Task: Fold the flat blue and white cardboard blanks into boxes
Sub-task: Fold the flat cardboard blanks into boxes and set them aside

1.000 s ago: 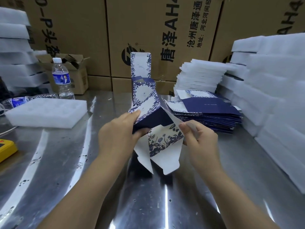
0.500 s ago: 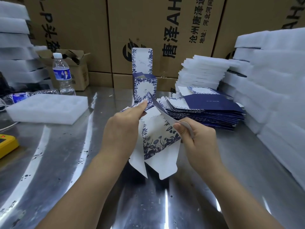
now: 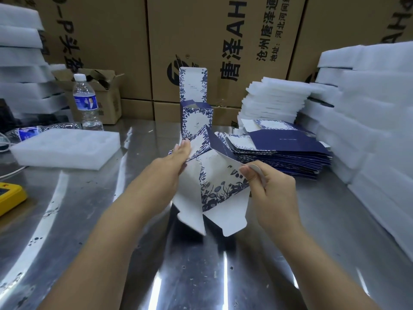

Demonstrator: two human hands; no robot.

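A blue and white cardboard blank [image 3: 214,182] hangs half opened above the steel table [image 3: 89,220], its white bottom flaps pointing down. My left hand [image 3: 172,166] holds its left side, fingers stretched up along the panel. At the right edge my right hand [image 3: 266,186] pinches a flap between thumb and fingers. Behind it stands a folded box [image 3: 196,121] with its lid flap upright. A stack of flat blanks [image 3: 281,151] lies to the right of that box.
A white foam tray [image 3: 64,148] lies at the left, with a water bottle [image 3: 86,101] behind it. Foam stacks [image 3: 368,121] fill the right side. A yellow device [image 3: 9,195] sits at the left edge. Brown cartons [image 3: 212,41] line the back.
The blank has swung from tilted to more upright, with its flaps hanging down. My left hand's fingers have slid up along its left panel. My right hand keeps its pinch.
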